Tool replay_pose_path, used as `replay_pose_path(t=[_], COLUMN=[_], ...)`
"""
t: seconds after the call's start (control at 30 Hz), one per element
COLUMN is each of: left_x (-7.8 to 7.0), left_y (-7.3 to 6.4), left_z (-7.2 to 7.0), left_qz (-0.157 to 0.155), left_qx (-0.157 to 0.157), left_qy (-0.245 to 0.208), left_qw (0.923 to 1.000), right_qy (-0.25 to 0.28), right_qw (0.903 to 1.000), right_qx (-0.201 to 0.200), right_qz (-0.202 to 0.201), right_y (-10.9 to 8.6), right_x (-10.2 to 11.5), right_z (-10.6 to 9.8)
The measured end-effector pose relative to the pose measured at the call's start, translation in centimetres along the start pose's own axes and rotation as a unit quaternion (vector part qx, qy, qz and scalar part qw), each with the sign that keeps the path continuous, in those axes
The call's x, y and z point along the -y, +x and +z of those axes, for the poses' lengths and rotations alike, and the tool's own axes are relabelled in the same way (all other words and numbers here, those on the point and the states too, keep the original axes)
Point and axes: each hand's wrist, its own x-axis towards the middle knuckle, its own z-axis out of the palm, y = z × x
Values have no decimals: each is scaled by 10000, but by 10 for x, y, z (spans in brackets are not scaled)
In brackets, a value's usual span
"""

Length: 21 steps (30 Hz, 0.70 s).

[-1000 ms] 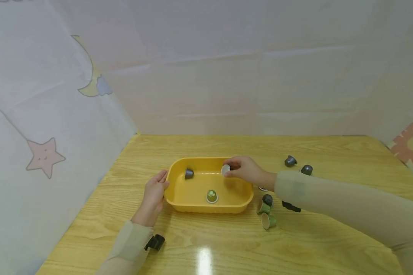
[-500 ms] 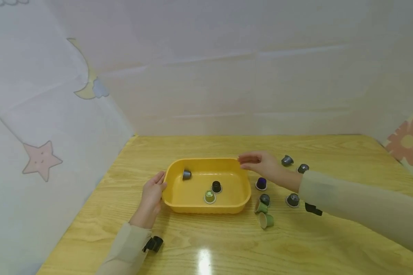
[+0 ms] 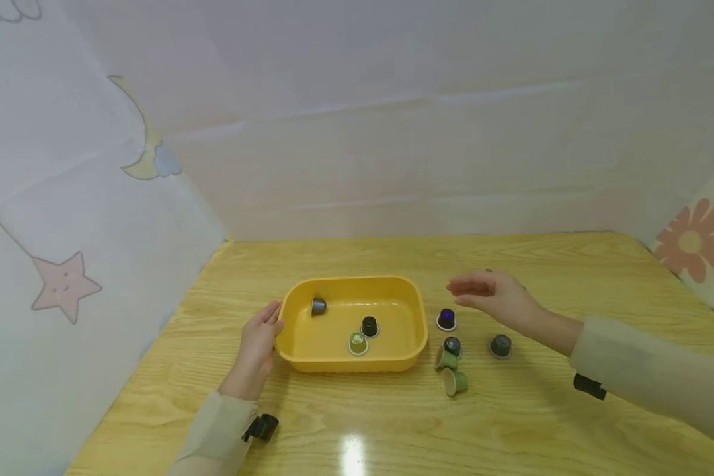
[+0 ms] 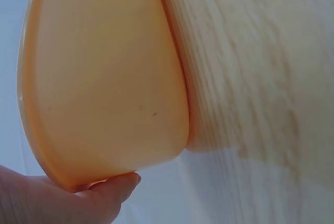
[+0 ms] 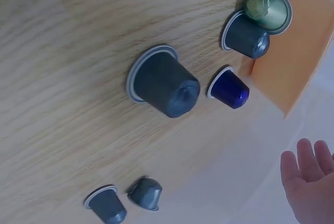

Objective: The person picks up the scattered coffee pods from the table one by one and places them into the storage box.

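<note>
On the table (image 3: 309,423), head view: one yellow tray (image 3: 351,365), long axis left to right before the person. Left hand (image 3: 254,340), gripping the tray's left end. Right hand (image 3: 496,297), holding nothing, thumb and fingers parted, fingertips toward the tray, apart from its right end. Blue capsule (image 3: 446,320), rim down, between tray and right hand, slightly nearer the person than the fingertips. Grey capsule (image 3: 500,346), rim down, nearer the person than the right palm. Two green capsules (image 3: 455,382), on their sides near the tray's right front corner, one dark capsule (image 3: 451,346) close by. Inside: three assorted capsules (image 3: 369,326).

Left wrist view: tray's outer wall, left hand at its edge.

Right wrist view: blue capsule between grey capsule and tray; two distant capsules (image 5: 147,192), farther from the tray, one rim down, one tipped. Right hand, nearer by far to all loose pieces, fingers extended.
</note>
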Motion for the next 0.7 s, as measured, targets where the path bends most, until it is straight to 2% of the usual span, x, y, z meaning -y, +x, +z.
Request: replay_pose_path(t=[0.27,0.47,0.7], left_x=[0,1,0], left_y=[0,0,-1], left_z=[0,-1,0], left_qz=[15,7,54], left_qx=[-14,-24,5], left_qy=[-9,-1,35], left_qw=[10000,10000,10000], right_qy=[-169,-293,-287], right_qw=[9994,9992,9995], right_qx=[-186,-275,-71], right_qz=[-243,-79,-139], right_y=[-22,-33,-41], right_x=[-12,-19,-30], right_z=[-14,-20,-25])
